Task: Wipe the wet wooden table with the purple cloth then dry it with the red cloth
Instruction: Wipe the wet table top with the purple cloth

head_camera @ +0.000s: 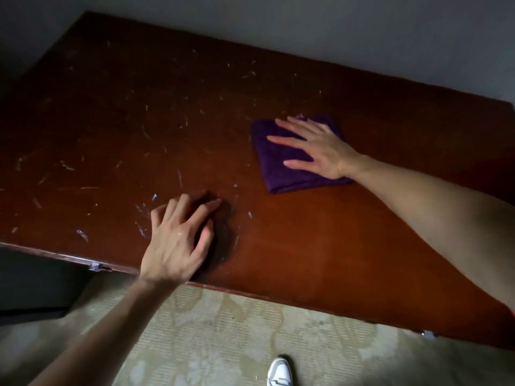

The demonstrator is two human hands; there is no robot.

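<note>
A dark reddish-brown wooden table (306,246) fills most of the view, its left half streaked with pale wet marks. A folded purple cloth (278,160) lies on the table's right-middle part. My right hand (315,147) presses flat on top of it, fingers spread and pointing left. My left hand (178,238) rests on bare wood near the front edge, fingertips down, fingers apart, holding nothing. No red cloth is in view.
A grey wall (334,37) runs along the table's far edge. In front of the table lies a pale patterned carpet (223,338), with a white shoe (279,371) at the bottom edge. A dark object (28,285) stands at the lower left.
</note>
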